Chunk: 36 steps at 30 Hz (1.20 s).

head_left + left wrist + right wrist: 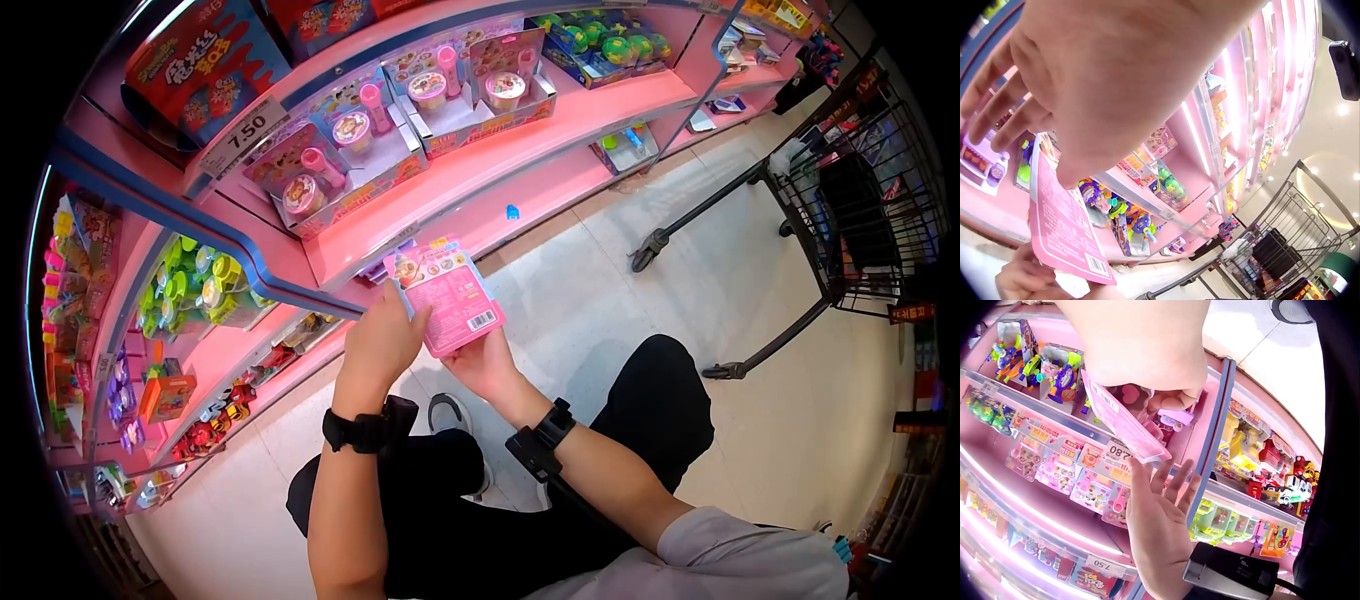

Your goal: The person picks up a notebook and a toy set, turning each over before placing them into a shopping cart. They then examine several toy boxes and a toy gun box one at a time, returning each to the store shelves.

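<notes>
A pink carded toy pack [458, 303] is tilted with its printed back and barcode facing up in the head view. My right hand [484, 366] holds it from below by its lower end; in the right wrist view its fingers [1175, 402] are bent at the far side of the card. My left hand [383, 338] is at the pack's left edge, thumb beside the printed face. Its fingers [1180, 489] are extended and spread in the right wrist view. From the left wrist, the pack [1069, 228] shows edge-on, with the left palm above it.
Curved pink shelves [590, 105] hold boxed toys, including display boxes of round tubs [352, 130]. A price tag [243, 137] reads 7.50. To the right is a black wire cart [870, 200] on wheels. A small blue piece [513, 212] lies on the bottom ledge.
</notes>
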Available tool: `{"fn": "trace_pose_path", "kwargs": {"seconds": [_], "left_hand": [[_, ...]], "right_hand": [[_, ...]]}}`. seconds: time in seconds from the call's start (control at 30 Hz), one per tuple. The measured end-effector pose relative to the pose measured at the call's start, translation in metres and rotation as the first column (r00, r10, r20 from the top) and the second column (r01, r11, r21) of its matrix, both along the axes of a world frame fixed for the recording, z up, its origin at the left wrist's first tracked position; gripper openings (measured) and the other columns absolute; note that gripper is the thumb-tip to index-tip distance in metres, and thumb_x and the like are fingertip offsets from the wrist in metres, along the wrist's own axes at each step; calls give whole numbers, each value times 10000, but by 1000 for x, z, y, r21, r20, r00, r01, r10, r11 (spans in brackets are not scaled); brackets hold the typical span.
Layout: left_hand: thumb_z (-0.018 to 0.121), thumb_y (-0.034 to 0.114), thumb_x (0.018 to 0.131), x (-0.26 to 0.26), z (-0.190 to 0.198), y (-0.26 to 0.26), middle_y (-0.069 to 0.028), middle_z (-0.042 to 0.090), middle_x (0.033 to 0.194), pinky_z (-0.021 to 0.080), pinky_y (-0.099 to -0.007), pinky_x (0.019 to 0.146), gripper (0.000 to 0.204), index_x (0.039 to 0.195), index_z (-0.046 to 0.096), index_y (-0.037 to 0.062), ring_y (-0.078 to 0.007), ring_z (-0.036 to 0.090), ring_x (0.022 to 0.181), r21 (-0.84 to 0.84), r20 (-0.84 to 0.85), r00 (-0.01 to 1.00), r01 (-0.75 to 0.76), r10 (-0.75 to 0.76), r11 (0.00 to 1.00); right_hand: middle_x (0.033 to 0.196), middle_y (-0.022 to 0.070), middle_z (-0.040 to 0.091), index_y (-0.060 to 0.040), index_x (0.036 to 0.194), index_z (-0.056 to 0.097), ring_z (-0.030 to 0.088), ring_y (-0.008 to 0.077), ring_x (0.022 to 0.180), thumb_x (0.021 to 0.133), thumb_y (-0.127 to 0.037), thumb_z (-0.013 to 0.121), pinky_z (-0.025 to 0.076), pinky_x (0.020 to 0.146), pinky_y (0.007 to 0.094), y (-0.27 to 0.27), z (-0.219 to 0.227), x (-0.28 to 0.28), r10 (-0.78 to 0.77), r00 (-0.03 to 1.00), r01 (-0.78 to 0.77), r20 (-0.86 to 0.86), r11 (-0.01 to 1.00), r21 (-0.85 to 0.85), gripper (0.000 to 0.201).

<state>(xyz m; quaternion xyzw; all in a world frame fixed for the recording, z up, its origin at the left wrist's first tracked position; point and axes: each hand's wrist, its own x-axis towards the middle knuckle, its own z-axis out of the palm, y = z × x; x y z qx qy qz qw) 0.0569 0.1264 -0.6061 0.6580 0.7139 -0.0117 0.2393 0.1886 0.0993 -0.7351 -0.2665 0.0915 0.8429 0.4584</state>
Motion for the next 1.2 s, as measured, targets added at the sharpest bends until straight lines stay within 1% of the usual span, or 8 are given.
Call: {"fn": "trace_pose_path", "kwargs": {"seconds": [0.27, 0.47, 0.63, 0.77, 0.87, 0.93, 1.0, 1.2], "left_hand": [[575, 411, 912, -6, -2, -17, -266, 645, 1040, 521, -497, 773, 564, 1190, 438, -61, -416, 646, 943, 37, -43, 998, -44, 45, 998], [589, 404, 905, -16, -14, -21, -304, 613, 1090, 518, -497, 799, 730, 1371, 316, -86, -435, 633, 971, 37, 14, 999, -44, 44, 998], [619, 407, 905, -8, -21, -28, -312, 574, 1180, 493, -462, 890, 878, 1479, 145, -59, -439, 587, 1091, 308, 138, 990, -12, -32, 951], [626, 425, 912, -4, -36, -23, -285, 560, 1217, 468, -406, 946, 903, 1501, 123, -37, -388, 564, 1164, 423, 320, 935, 5, -155, 906], [623, 422, 919, 1, -13, -17, -275, 562, 1207, 467, -378, 938, 889, 1504, 138, -38, -338, 576, 1147, -19, 780, 626, 5, 12, 1000], [666, 286, 905, 4, -8, -16, -205, 618, 1127, 479, -357, 893, 755, 1464, 264, -23, -267, 608, 1064, 128, 747, 661, -37, -72, 991], [679, 208, 895, 6, 3, -15, -165, 643, 1087, 484, -348, 871, 663, 1425, 346, -14, -236, 619, 1029, 239, 688, 716, -65, -121, 969], [698, 205, 895, 6, 10, -7, -88, 644, 1094, 492, -311, 859, 502, 1307, 499, -1, -148, 607, 983, 138, 809, 582, -56, -80, 989]], "right_hand": [[1295, 23, 564, -144, 1307, 506, 554, 175, 1131, 978, -507, 404, 454, 954, 339, -3, 10, -5, 36, 999, -35, -2, 997, 62, 501], [1291, 30, 560, -140, 1314, 492, 547, 179, 1136, 985, -491, 394, 443, 974, 346, -4, 16, -2, 24, 1000, -24, -20, 999, 27, 491], [1170, 16, 582, -145, 1233, 519, 555, 156, 991, 978, -420, 459, 445, 868, 316, -5, 4, 6, 96, 984, -85, -152, 993, 77, 380], [1106, 15, 580, -129, 1207, 520, 547, 143, 944, 941, -329, 547, 440, 817, 314, -3, 14, 12, 127, 991, -117, -31, 968, 221, 333], [1070, 14, 542, -105, 1187, 506, 534, 106, 893, 907, -210, 635, 431, 759, 285, 0, 27, 13, 88, 978, -154, 190, 916, 371, 326], [1068, 12, 525, -82, 1206, 486, 535, 91, 872, 888, -152, 662, 431, 728, 260, 1, 29, 12, -24, 903, -213, 429, 842, 495, 370], [1119, 28, 520, -62, 1253, 440, 555, 91, 881, 848, -60, 696, 449, 725, 239, 0, 31, 10, -114, 869, -216, 481, 788, 576, 480], [1213, 61, 504, -77, 1328, 371, 540, 124, 1021, 783, -102, 777, 468, 790, 255, 22, 50, 29, -293, 739, -351, 606, 600, 719, 680]]}}
